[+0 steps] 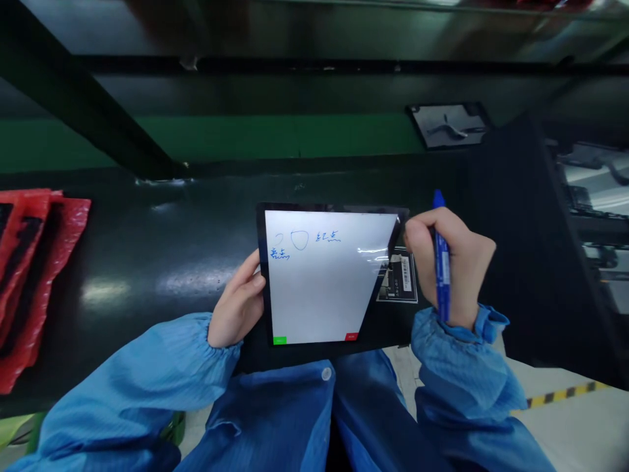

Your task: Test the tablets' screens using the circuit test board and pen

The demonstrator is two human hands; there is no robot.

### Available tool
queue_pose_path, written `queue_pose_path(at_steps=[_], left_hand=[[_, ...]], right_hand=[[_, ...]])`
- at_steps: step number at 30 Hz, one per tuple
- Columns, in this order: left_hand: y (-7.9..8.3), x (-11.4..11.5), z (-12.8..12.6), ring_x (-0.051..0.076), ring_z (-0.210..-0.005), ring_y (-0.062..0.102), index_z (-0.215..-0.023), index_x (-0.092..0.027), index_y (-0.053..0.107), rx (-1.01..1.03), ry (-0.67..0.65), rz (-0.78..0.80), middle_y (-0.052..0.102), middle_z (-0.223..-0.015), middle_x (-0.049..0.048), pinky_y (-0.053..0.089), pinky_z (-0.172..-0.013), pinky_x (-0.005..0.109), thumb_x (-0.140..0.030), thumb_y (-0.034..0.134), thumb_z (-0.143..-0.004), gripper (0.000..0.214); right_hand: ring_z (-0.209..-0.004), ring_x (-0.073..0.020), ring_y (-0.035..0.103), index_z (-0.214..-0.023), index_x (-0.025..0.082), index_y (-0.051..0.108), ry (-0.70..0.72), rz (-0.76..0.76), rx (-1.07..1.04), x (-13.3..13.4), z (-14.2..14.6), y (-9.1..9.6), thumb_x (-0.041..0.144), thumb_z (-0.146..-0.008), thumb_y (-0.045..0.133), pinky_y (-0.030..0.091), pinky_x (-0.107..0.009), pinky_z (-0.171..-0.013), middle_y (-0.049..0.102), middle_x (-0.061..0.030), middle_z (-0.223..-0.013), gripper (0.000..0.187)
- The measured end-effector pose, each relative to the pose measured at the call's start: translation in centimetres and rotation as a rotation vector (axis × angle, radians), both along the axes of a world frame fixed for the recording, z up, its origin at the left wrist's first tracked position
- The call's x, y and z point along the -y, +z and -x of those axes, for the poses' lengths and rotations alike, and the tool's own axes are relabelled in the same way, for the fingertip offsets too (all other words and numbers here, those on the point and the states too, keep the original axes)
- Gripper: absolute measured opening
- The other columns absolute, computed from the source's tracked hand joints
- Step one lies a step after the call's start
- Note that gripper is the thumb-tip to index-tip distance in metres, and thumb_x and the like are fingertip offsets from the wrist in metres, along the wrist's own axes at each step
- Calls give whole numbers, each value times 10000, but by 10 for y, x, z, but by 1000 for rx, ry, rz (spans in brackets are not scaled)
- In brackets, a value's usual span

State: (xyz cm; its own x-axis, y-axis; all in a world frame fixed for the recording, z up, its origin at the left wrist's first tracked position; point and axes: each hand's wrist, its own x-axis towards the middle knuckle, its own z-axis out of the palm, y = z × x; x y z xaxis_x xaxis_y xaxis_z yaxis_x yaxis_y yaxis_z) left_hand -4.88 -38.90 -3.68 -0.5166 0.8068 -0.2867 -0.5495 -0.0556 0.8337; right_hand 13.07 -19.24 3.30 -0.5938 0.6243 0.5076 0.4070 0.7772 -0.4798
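Observation:
A tablet (314,295) with a black border and a lit white screen is tilted up above the dark bench. Blue handwriting and a hand-drawn loop mark its upper left, and small green and red boxes sit at its lower corners. My left hand (240,298) grips its left edge, thumb along the border. In my closed right hand (452,255) is a blue marker pen (443,275), its cap end pointing up and away. That hand is beside the tablet's upper right corner; whether it touches is unclear. The writing tip is hidden by my fingers.
Red bubble-wrap pouches (54,249) with dark items lie at the far left. A labelled board (405,278) shows partly behind the tablet. Another black-framed panel (447,124) lies at the back right. A green post (113,124) rises at left; a black panel (531,262) stands at right.

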Motion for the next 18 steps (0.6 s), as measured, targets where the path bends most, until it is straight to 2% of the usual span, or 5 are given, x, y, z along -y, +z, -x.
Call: queue_pose_path(at_steps=[2,4,7,9,18], left_hand=[[0,0,1,291,-1230,620,-1253,-320,705,3,-13,-21,701,-1289,18,536,-1002,401,-289,676,-873,382],[-1,0,2,291,-1208,635,-1229,-319,716,11,-17,-35,716,-1259,20,551,-983,406,-292,678,-873,359],[-2,0,3,308,-1243,612,-1214,-315,722,28,-19,-31,717,-1252,24,536,-1013,433,-302,688,-865,351],[-2,1,3,327,-1269,591,-1201,-310,726,31,-18,-24,726,-1226,30,526,-1029,461,-310,700,-850,352],[-6,1,4,320,-1214,628,-1231,-290,712,15,-1,-25,723,-1227,34,555,-974,424,-304,703,-852,379]], right_hand=[[-553,-100,563,-719,218,607,34,-148,47,7,-1,7,166,-910,601,428,-236,-522,585,10,-619,198],[-547,-94,564,-742,206,606,227,-212,37,17,-3,14,108,-883,622,445,-223,-517,593,4,-632,173],[-489,-96,549,-722,188,589,575,-125,-18,34,-8,21,48,-829,632,481,-223,-490,574,10,-579,181],[-457,-95,531,-681,182,581,670,-78,-35,42,-12,24,36,-804,628,497,-229,-482,548,19,-537,197],[-437,-101,475,-682,235,516,500,7,-67,59,-26,10,130,-799,574,484,-244,-468,489,45,-529,167]])
